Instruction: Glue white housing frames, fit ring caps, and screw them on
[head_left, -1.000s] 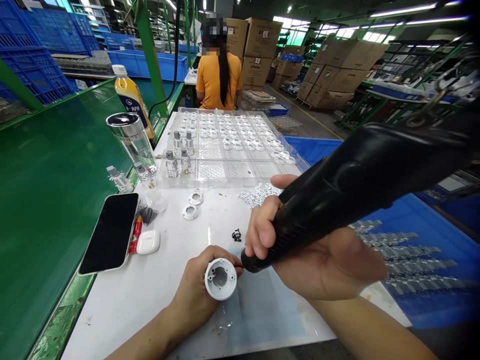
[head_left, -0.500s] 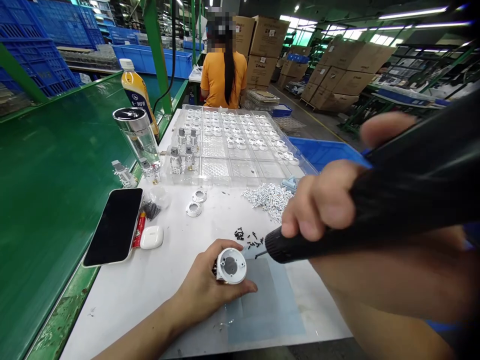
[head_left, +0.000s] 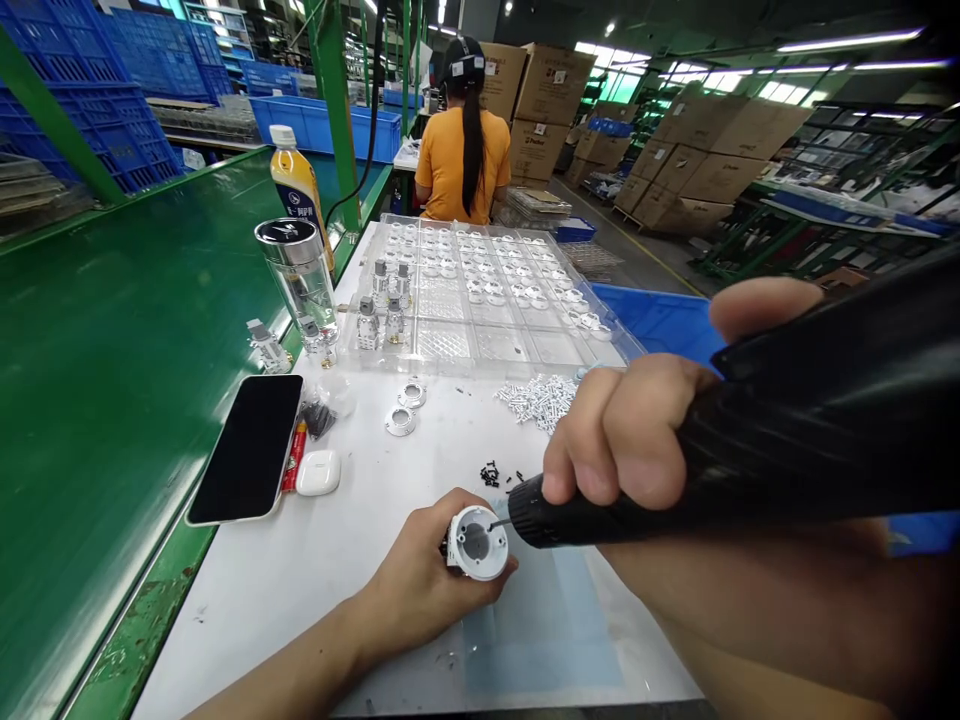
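Housing, white [head_left: 478, 543], round and cup-shaped, sits low centre over the white table [head_left: 285, 590], open face turned up toward the camera. Left hand [head_left: 420, 590] is wrapped around it from below, fingers closed on its body and thumb along the near side. Whether the part rests on the table cannot be told.

Black screwdriver [head_left: 750, 450] comes in from the right, lying nearly level. Its thin bit meets the housing's rim at the right edge. Right hand [head_left: 637, 430] is clamped around the tool's barrel near the nose, fingers curled over the top, thumb raised behind.

A pale bluish mat [head_left: 555, 620] lies on the table under and just right of the housing. Small black screws [head_left: 499, 473] are scattered just beyond it. Farther back lies a heap of silver pins [head_left: 541, 397]. Two metal rings [head_left: 405, 410] lie left of that heap, apart from each other.

A clear tray [head_left: 450, 340] of small fittings fills the far table. At the left edge: phone [head_left: 247, 450] face up, white earbud case [head_left: 318, 472] just beside it, glass tumbler [head_left: 298, 275] and yellow bottle [head_left: 294, 190] beyond. A green conveyor [head_left: 112, 330] runs along the left. A person in an orange shirt [head_left: 459, 165] sits at the far end, back turned.
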